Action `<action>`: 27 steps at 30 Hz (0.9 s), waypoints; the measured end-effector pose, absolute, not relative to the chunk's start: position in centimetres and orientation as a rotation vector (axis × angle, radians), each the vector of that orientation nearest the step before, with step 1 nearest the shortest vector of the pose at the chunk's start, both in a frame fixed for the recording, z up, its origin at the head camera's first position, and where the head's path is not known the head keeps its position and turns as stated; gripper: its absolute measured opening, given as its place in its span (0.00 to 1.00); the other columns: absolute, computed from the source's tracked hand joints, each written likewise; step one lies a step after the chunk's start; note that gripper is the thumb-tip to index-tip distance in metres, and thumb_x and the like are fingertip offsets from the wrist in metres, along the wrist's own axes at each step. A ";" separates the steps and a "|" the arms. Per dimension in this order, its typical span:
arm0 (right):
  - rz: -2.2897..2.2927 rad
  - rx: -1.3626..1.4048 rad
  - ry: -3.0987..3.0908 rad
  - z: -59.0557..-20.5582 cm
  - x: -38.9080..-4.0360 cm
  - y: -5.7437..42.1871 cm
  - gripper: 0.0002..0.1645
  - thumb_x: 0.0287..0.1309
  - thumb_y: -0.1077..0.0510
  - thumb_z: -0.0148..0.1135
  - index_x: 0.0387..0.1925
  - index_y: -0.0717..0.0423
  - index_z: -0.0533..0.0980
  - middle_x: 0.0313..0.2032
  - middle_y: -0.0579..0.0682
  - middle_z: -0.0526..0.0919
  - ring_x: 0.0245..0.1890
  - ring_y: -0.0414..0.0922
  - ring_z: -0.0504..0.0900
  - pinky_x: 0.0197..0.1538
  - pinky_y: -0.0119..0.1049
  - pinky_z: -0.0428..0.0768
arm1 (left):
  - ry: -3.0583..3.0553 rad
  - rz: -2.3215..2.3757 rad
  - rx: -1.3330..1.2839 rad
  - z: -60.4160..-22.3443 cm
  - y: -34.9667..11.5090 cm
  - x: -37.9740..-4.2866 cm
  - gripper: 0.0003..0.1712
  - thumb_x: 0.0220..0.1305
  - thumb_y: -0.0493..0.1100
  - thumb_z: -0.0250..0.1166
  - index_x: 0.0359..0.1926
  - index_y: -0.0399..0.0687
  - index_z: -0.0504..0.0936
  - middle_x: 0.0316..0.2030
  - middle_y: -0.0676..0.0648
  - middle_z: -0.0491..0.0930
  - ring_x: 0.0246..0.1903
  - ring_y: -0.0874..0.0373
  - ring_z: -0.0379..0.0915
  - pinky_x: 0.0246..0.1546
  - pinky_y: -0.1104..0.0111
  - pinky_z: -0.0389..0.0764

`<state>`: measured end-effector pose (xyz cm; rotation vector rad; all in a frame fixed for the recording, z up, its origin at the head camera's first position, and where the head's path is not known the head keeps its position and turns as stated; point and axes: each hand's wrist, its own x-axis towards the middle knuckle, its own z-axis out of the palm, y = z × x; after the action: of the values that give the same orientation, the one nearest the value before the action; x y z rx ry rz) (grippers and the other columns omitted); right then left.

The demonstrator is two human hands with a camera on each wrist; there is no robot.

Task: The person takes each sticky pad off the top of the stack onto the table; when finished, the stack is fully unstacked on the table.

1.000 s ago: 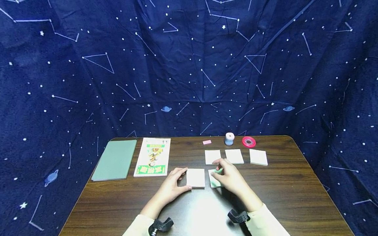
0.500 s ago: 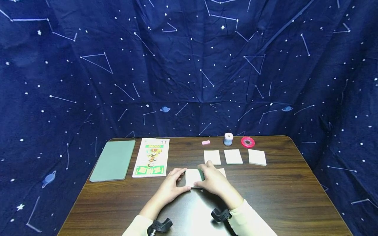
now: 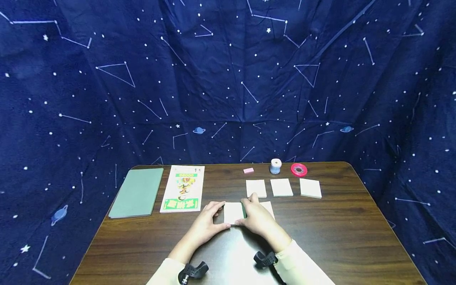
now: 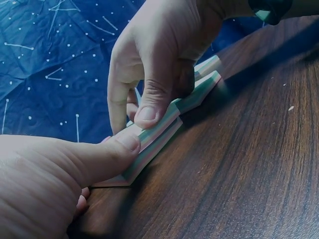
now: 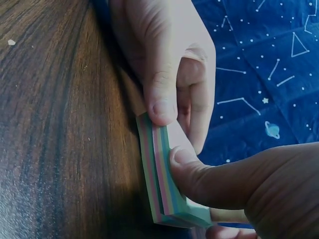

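A short stack of square sticky note pads (image 3: 233, 213) lies on the wooden table between both hands. Its edges show layered pink, green, yellow and blue bands in the right wrist view, where the upper pad sits slightly offset on the lower one. My left hand (image 3: 204, 222) holds the stack's left side between thumb and fingers. From the right, my right hand (image 3: 260, 217) grips the upper pad, thumb on the near edge; a dark green strip shows beside its fingers. Behind this hand another pad (image 3: 268, 206) is partly hidden.
Farther back stand three white-topped pads (image 3: 256, 188) in a row. Beyond them are a pink eraser (image 3: 248, 170), a blue-and-white spool-shaped item (image 3: 275, 166) and a red ring-shaped item (image 3: 299, 170). A printed booklet (image 3: 183, 189) and a green notebook (image 3: 136, 193) lie left.
My right hand has moved left from the neighbouring pad to the stack, bringing a pad onto it. Over the last half second it has barely moved. The left hand has stayed in place.
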<state>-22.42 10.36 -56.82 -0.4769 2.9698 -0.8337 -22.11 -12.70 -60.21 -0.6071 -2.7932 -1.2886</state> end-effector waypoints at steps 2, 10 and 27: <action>-0.823 -0.465 2.970 -57.1 -22.4 10.4 0.46 0.51 0.45 0.88 0.66 0.61 0.79 0.51 0.55 0.70 0.34 0.46 0.80 0.42 0.45 0.86 | -2.815 -1.286 -0.596 -60.3 -12.7 -22.0 0.46 0.58 0.48 0.85 0.74 0.42 0.78 0.63 0.48 0.81 0.56 0.56 0.79 0.60 0.61 0.84; -0.811 -0.456 3.004 -57.2 -22.5 10.5 0.45 0.49 0.44 0.88 0.63 0.57 0.79 0.49 0.53 0.70 0.34 0.45 0.80 0.40 0.43 0.85 | -2.819 -1.291 -0.578 -60.0 -12.7 -21.9 0.46 0.57 0.47 0.86 0.74 0.42 0.78 0.62 0.49 0.82 0.53 0.58 0.78 0.58 0.63 0.83; -0.784 -0.451 3.065 -56.9 -22.2 10.2 0.44 0.44 0.43 0.91 0.59 0.53 0.77 0.47 0.52 0.72 0.30 0.43 0.78 0.34 0.40 0.82 | -2.822 -1.265 -0.614 -59.6 -12.6 -21.8 0.48 0.56 0.48 0.86 0.74 0.37 0.76 0.63 0.46 0.81 0.54 0.56 0.78 0.58 0.61 0.83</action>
<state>-22.17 10.23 -56.86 -0.4512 3.0653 -0.7844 -21.84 -12.64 -59.61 -0.6140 -2.8221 -1.2647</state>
